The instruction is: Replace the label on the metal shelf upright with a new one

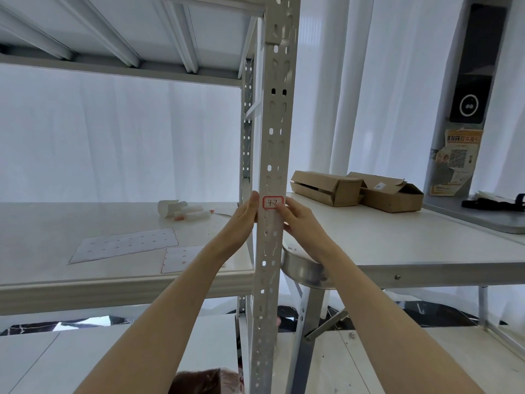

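Note:
A white perforated metal upright (277, 115) runs top to bottom through the middle of the view. On it, at shelf height, is a small white label (273, 202) with a red border and handwritten "42". My left hand (246, 213) lies flat against the upright's left edge, thumb beside the label. From the other side, my right hand (295, 216) touches the label's right edge and the upright below it with its fingertips. Whether the label is fully stuck down I cannot tell.
On the shelf (119, 277) to the left lie two label sheets (125, 245), a roll of paper and markers (184, 211). To the right stands a folding table (397, 251) with two cardboard boxes (358, 190). White curtains hang behind.

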